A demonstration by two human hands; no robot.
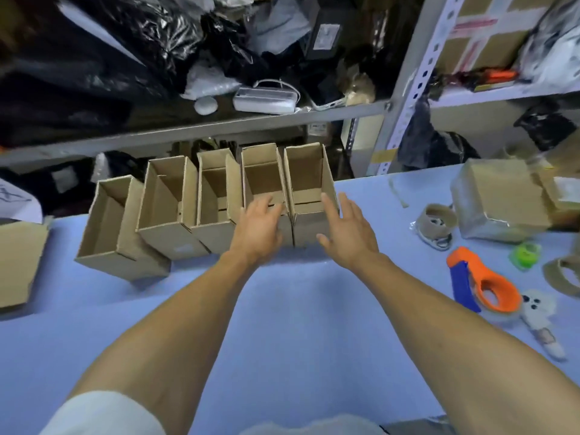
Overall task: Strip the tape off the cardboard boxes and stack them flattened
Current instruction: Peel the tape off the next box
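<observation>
Several open-topped cardboard boxes stand in a row at the far edge of the blue table point(282, 309). The rightmost box point(309, 183) is upright; the one beside it point(263, 174) is partly hidden behind my left hand. The leftmost box point(116, 227) leans outward. My left hand point(259, 232) rests with spread fingers against the front of the second box from the right. My right hand point(346, 229) is open, fingers apart, at the right front corner of the rightmost box. Neither hand holds anything.
An orange and blue tape dispenser point(483, 282) lies at the right, with tape rolls point(436, 219), a green roll point(525, 254) and a wrapped cardboard parcel point(499, 199) beyond it. A flat cardboard piece point(18, 262) sits at the left edge. Cluttered metal shelves point(219, 124) rise behind the boxes.
</observation>
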